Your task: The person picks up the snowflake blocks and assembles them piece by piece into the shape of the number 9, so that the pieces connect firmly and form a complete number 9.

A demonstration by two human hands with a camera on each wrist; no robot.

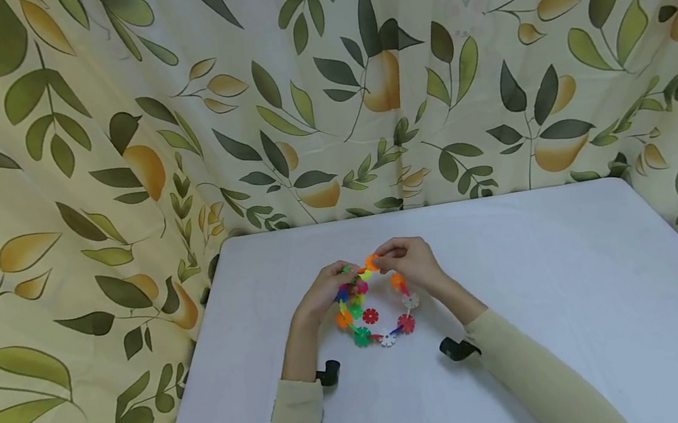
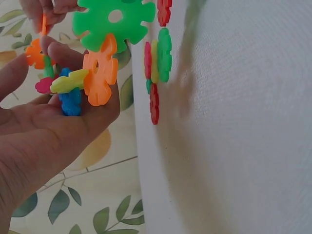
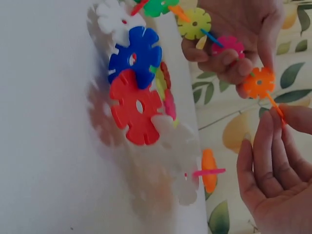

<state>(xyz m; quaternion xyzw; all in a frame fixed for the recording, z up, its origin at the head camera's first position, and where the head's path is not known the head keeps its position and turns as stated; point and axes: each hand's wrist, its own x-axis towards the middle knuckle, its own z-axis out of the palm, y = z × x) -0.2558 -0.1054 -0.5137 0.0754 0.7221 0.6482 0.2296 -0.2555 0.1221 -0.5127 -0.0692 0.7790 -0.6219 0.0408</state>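
A chain of colourful notched flower-shaped plastic discs (image 1: pixel 362 336) curves in a near ring between both hands. My left hand (image 1: pixel 327 290) holds one part of it, with pink, yellow and blue discs (image 2: pixel 70 101) lying along the fingers. An orange disc (image 3: pixel 259 83) sits at the left fingertips. Right beside it, my right hand (image 1: pixel 413 262) pinches another orange disc (image 3: pixel 278 111), seen edge-on and meeting the first. The chain's other end, a pink disc with an orange disc (image 3: pixel 209 170), hangs below the right hand, apart from its fingers.
Several loose discs, among them a red one (image 1: pixel 370 316) and a green one (image 2: pixel 165 53), lie on the white-covered table (image 1: pixel 523 263) within the ring. A leaf-patterned curtain (image 1: pixel 319 95) hangs behind the table and at its sides. Black wrist cameras (image 1: pixel 459 348) sit near both cuffs.
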